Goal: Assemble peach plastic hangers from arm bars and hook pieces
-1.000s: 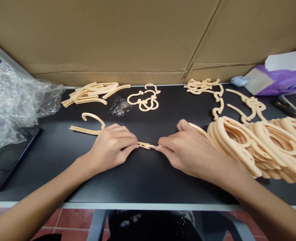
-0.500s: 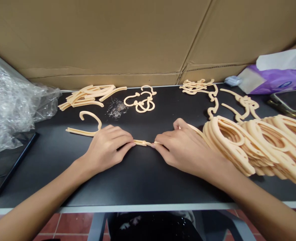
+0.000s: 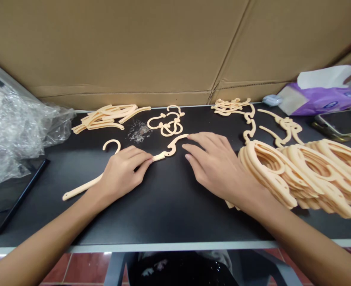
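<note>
My left hand (image 3: 123, 172) lies on the black table (image 3: 169, 206) with its fingers closed on a peach plastic hanger part (image 3: 80, 188). That part runs out to the lower left, and its hook (image 3: 112, 144) shows just above the hand. A short curved peach piece (image 3: 171, 147) lies between my hands, one end at my left fingertips. My right hand (image 3: 215, 165) is flat with fingers stretched out, one fingertip touching the far end of the curved piece. Another bit of peach plastic (image 3: 230, 205) peeks out under my right wrist.
A big stack of peach hangers (image 3: 300, 174) lies right of my right hand. Small piles of broken-off peach pieces (image 3: 106, 115) (image 3: 167, 124) (image 3: 233, 105) (image 3: 285, 128) and flakes (image 3: 138, 131) line the back. Crumpled plastic film (image 3: 14, 127) is left, a tissue pack (image 3: 321, 99) and phone (image 3: 340, 123) right, and cardboard (image 3: 163, 47) behind.
Both hands were pinching one hanger between them. Now the hanger lies in separate parts, my left hand has swung its part toward me, and my right hand has opened and moved up.
</note>
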The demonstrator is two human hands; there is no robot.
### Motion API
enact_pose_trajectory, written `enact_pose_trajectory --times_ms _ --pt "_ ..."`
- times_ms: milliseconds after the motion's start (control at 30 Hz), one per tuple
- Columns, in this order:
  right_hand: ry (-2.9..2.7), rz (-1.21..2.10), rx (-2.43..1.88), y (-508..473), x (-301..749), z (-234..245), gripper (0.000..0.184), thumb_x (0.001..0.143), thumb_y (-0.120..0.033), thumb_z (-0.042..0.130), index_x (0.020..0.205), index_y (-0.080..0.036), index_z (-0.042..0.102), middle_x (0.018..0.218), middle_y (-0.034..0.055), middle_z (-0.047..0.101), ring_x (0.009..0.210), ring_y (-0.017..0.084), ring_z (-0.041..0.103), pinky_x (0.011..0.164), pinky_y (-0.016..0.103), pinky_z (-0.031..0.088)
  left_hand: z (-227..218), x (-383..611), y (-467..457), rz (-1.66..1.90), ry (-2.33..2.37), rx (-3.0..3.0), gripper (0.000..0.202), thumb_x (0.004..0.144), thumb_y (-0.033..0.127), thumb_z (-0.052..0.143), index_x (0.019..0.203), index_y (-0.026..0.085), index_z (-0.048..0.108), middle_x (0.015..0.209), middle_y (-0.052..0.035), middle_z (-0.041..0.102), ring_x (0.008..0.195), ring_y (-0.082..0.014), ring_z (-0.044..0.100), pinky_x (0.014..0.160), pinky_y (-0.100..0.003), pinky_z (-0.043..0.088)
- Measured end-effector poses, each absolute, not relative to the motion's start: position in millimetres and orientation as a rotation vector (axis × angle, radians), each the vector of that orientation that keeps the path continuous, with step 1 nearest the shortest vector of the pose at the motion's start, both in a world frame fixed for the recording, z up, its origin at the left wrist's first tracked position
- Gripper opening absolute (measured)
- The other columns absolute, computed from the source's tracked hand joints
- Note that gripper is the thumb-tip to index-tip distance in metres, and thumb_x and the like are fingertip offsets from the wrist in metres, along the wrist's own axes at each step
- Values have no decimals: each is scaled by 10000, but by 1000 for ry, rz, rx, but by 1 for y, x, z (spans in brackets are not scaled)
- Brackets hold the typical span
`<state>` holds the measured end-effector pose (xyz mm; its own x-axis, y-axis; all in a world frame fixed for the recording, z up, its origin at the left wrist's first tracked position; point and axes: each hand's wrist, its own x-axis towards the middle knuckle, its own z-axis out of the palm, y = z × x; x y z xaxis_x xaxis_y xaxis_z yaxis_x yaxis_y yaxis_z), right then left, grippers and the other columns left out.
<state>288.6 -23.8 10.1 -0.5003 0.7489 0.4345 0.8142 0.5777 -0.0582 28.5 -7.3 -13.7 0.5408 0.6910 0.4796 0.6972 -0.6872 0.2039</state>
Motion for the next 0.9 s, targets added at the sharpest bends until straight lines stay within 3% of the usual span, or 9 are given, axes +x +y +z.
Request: enact_pose_trajectory --times_ms 233,533,800,900 --pt "-2621 -116 -1204 -23 280 -1 405 1042 -204 377 1388 -134 575 1485 114 566 1440 322 420 1169 546 313 -16 29 -8 -859 -1196 -2799 188 996 196 551 991 164 736 942 -67 762 848 -179 674 802 -327 548" --pt "-2600 -21 -1187 -29 280 9 332 1051 -199 387 1233 -143 660 1173 109 760 1381 285 510 1184 570 217 -16 29 -9 -875 -1244 -2756 172 986 195 570 970 161 739 925 -60 761 840 -189 673 784 -332 551" --pt "-2513 -76 -1210 -24 285 12 324 1040 -195 400 1173 -172 695 1208 87 749 1344 277 534 1178 542 217 -18 29 -9 -860 -1230 -2751 159 980 189 580 978 157 736 939 -65 755 856 -192 664 803 -340 541" --pt "-2340 -172 -1307 -18 302 27 314 1023 -205 427 1160 -179 708 1169 87 761 1292 278 572 1166 524 239 -16 30 -11 -865 -1206 -2757 185 984 196 577 1079 157 730 999 -75 745 899 -199 657 821 -347 537"
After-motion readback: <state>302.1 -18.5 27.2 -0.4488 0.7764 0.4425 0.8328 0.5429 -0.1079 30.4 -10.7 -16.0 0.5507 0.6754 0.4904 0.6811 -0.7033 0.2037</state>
